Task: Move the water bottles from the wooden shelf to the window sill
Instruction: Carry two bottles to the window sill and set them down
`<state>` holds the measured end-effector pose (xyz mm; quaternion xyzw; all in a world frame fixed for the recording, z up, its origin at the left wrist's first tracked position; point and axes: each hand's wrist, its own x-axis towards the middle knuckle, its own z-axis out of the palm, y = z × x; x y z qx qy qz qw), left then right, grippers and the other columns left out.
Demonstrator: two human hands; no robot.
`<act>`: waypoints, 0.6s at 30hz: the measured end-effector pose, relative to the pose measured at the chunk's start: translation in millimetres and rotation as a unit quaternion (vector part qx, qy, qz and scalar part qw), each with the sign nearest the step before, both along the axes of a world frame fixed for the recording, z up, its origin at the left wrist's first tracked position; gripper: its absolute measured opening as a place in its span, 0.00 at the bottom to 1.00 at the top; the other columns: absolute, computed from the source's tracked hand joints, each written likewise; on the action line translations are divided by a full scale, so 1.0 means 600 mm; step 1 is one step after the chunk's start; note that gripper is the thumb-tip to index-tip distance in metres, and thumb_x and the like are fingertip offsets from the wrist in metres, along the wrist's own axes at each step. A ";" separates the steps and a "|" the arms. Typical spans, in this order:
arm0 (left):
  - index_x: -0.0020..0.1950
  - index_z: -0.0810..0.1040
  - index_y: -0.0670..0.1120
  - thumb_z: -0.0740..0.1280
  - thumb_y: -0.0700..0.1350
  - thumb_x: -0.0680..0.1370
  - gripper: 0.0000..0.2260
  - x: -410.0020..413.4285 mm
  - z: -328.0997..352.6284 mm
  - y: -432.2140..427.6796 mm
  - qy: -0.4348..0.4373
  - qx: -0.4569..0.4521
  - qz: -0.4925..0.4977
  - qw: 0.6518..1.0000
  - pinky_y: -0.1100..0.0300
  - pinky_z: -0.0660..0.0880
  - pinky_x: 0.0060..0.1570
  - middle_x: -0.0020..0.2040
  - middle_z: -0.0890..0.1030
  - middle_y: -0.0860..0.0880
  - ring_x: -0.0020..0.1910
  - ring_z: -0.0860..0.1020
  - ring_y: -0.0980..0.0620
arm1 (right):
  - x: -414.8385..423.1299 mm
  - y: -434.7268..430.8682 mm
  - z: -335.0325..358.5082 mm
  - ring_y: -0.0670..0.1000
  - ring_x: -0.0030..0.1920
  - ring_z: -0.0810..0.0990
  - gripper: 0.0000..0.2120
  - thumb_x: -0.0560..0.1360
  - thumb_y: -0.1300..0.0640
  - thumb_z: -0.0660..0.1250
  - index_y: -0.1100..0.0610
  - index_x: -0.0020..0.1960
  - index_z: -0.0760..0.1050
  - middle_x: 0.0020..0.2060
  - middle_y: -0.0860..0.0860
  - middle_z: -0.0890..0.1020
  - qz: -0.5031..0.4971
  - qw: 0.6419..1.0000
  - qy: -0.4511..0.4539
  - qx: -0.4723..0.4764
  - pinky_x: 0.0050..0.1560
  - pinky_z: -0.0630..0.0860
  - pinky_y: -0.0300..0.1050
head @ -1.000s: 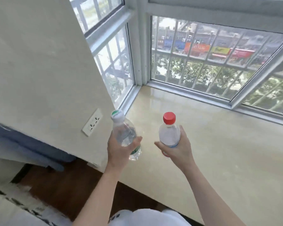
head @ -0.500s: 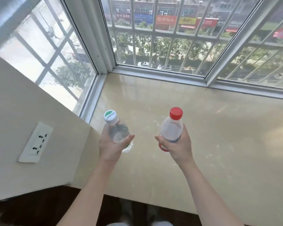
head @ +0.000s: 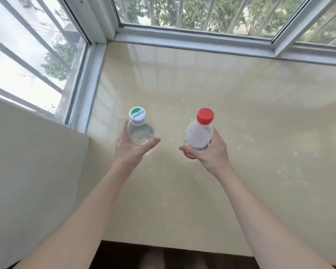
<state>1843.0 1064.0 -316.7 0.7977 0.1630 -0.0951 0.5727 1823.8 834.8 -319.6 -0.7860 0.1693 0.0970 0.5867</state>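
Note:
My left hand [head: 131,151] grips a clear water bottle [head: 139,131] with a white and green cap, held upright over the beige window sill [head: 182,90]. My right hand [head: 209,152] grips a frosted water bottle [head: 199,133] with a red cap and a red-edged label. Both bottles are upright over the near left part of the sill, about a hand's width apart. Their bases are hidden by my hands, so I cannot tell if they touch the sill. The wooden shelf is out of view.
A beige wall [head: 33,162] juts out on the left, right beside my left arm. Grey window frames [head: 192,38] with glass close the sill at the back and the left. The sill's front edge [head: 182,246] runs above dark floor.
My view has tilted down and moved in over the sill. Both hands have carried the bottles further forward above it. The wall socket has left the view.

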 end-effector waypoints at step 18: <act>0.62 0.75 0.52 0.80 0.57 0.59 0.33 0.092 -0.111 0.028 -0.052 -0.005 -0.063 0.997 0.53 0.77 0.59 0.54 0.81 0.56 0.58 0.79 0.53 | 0.072 0.020 -0.164 0.59 0.51 0.84 0.30 0.61 0.48 0.85 0.63 0.53 0.76 0.46 0.56 0.85 -0.004 1.000 -0.014 -0.002 0.55 0.79 0.61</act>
